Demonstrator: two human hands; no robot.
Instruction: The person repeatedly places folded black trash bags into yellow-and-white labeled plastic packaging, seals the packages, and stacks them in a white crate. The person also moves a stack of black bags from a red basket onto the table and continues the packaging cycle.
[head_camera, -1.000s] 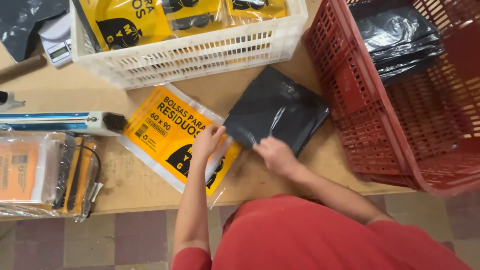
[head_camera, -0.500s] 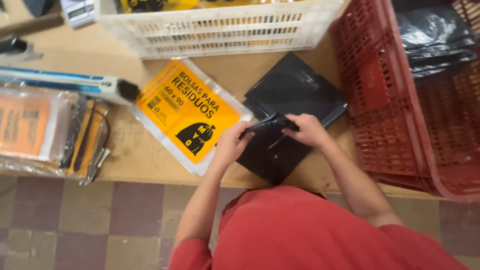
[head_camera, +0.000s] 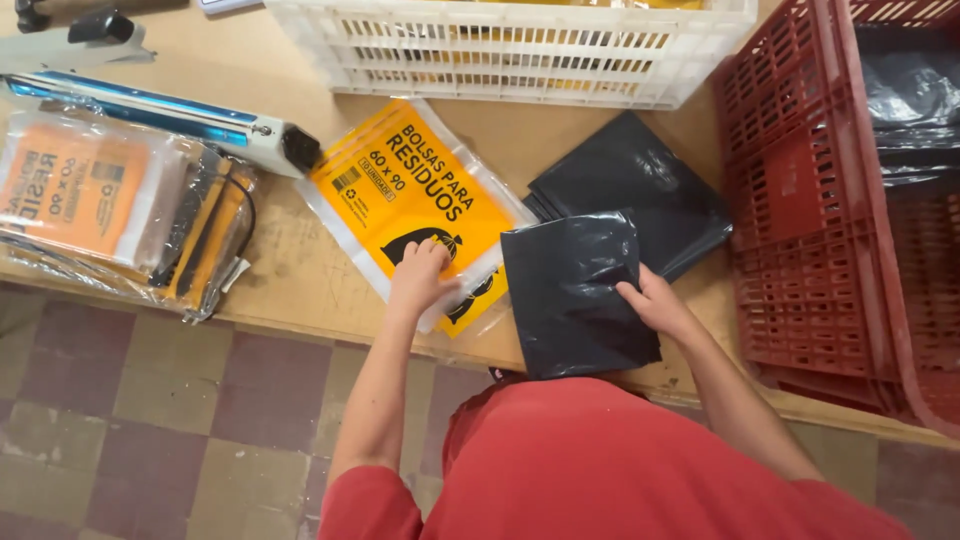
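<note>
Fingers (head_camera: 425, 262) of the left hand (head_camera: 418, 283) lie spread flat on the yellow-printed clear pouch (head_camera: 420, 205); right hand (head_camera: 655, 303) pinches the folded black bag (head_camera: 575, 295) just right of it on the worktop (head_camera: 280, 260); best keep the pouch pinned, mouth toward the bag.

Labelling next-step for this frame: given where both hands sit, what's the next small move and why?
Probably slide the folded black bag leftward into the yellow printed pouch. The right hand grips the bag's right edge, the left hand presses the pouch's near end flat on the wooden table, and bag and pouch already lie edge to edge.
</note>
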